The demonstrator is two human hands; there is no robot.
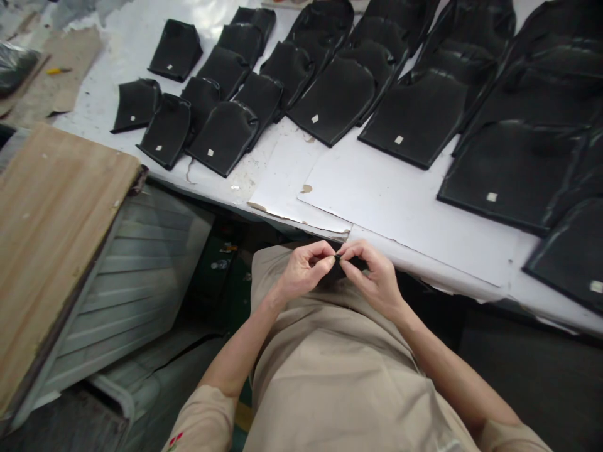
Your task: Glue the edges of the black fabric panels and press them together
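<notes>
Over the lap [325, 358], in the head view, the left hand [306, 270] and right hand [372, 276] meet just off the near edge of the white table [101, 94]. Each closes thumb and forefinger on a dark bit [336, 257] held between them, too small to identify. The step in hand looks like close fingertip work on that bit; the next move seems to call for a firm pinch on both sides and steady wrists. Black pieces [414, 113], several with white tags [398, 140], lie in overlapping rows on the table, untouched by either hand.
</notes>
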